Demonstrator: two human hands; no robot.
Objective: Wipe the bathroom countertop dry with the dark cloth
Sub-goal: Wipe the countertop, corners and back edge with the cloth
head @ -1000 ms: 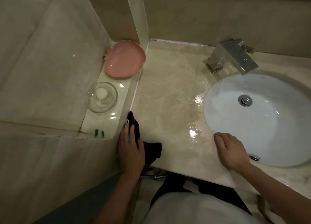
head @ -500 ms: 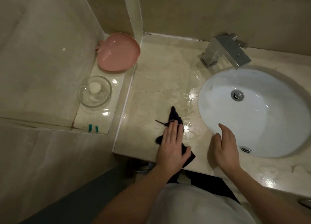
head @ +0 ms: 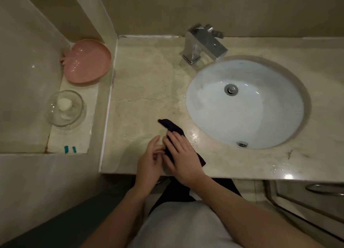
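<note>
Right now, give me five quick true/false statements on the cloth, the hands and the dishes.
1. The dark cloth lies on the beige marble countertop, left of the white oval sink. True.
2. The right hand rests on the cloth. True.
3. The pink apple-shaped plastic dish sits inside the sink. False: it sits on the side ledge, by the wall.
4. The clear glass bowl is empty. False: a pale lump lies in it.
5. The left hand grips the chrome faucet. False: it is near the counter's front edge, beside the cloth.
</note>
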